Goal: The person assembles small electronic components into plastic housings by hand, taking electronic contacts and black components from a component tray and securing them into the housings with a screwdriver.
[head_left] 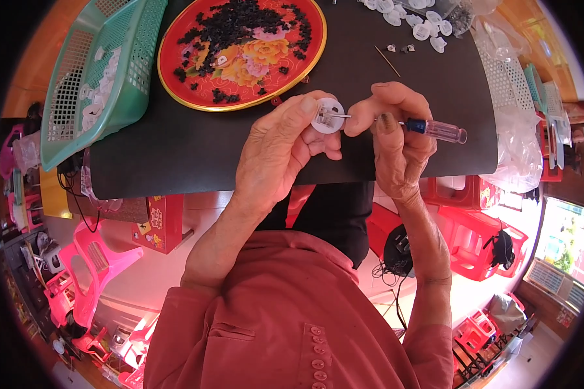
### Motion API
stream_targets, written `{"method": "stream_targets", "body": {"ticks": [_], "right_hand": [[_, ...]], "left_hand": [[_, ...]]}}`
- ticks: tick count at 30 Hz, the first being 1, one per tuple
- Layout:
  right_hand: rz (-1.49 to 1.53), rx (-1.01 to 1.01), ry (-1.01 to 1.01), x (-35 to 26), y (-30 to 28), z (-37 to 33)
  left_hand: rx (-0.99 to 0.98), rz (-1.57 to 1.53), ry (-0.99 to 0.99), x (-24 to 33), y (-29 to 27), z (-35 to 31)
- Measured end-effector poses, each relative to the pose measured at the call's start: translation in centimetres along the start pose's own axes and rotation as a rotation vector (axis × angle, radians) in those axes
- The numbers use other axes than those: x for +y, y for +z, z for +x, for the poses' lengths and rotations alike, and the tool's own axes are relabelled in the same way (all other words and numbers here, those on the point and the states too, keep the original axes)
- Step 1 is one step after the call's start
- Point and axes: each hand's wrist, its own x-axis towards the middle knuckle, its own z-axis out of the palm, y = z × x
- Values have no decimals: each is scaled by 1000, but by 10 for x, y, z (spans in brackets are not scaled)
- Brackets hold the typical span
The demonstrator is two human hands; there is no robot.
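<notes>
Pinched between thumb and fingers of the left hand (pixel 280 150), a small round white plastic part (pixel 328 115) sits just above the near edge of the black worktop (pixel 175 149), with a small metal piece showing at its middle. That grip is closed on the disc's rim and back, thumb across its left edge. At three o'clock from the disc, the right hand (pixel 396 139) is clamped round a slim screwdriver with a metal shaft and a blue-and-clear plastic handle (pixel 435 129); its tip meets the metal piece at the disc's centre, and the handle sticks out toward three o'clock past the fingers.

The disc looks light, stiff and rather smooth, so it probably slips or spins easily under the tool's push; holding it by the rim, as here, seems the safest place. The screwdriver is rigid and light, best held near the shaft for control.

Farther out, at eleven o'clock from the hands, a round red metal tray with a gold rim and flower pattern (pixel 175 39) carries a heap of small black parts (pixel 240 23). At ten o'clock a green plastic mesh basket (pixel 78 97) holds more white pieces. At one o'clock lie loose white plastic discs (pixel 422 19), a thin wooden stick (pixel 387 61) and two tiny metal bits (pixel 399 48).
</notes>
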Motion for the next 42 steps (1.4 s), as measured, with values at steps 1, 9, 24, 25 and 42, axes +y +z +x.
{"method": "stream_targets", "body": {"ticks": [1, 9, 24, 25, 42], "right_hand": [[-3, 8, -1, 1, 0, 0], [206, 91, 166, 5, -1, 7], [162, 76, 140, 5, 0, 5], [198, 87, 115, 5, 1, 5], [216, 35, 136, 2, -4, 6]], "left_hand": [[2, 0, 0, 0, 0, 0], [48, 58, 28, 0, 5, 0], [-18, -77, -34, 2, -3, 2], [-17, -78, -31, 3, -3, 2], [-49, -145, -197, 9, -4, 2]]}}
